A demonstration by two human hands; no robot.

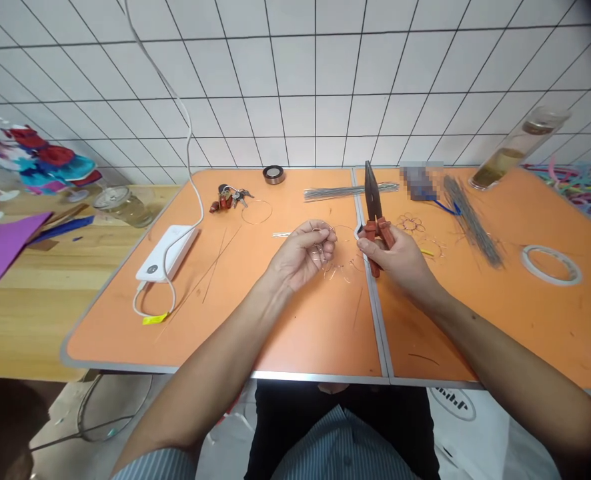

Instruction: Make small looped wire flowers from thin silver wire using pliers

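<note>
1. The thin bent wire [318,253] is in the left hand [300,255], pinched between thumb and curled fingers, above the counter [295,333]. The fingers hide much of it, so its full shape cannot be told. Squeezing too hard could flatten its curves.
2. The right hand [404,261] grips the pliers [373,200] by the handles, nose pointing away towards the wall, apart from the wire. Gripping wire too firmly with them could nick or snap something so fine.
3. Loose wire bits [343,272] lie just beside the left hand; a dropped piece could get lost among them, and sharp ends could prick a fingertip.
4. Beyond, a wire bundle [333,193] lies behind the pliers' nose in this view; whether they touch cannot be told. A careless swing could scatter it.
5. Near the right hand lie flower-shaped wires [410,222], which a dragging wrist could bend.
6. Farther left, the cable [189,143] of a white device [168,253] could snag a sweeping forearm.
</note>
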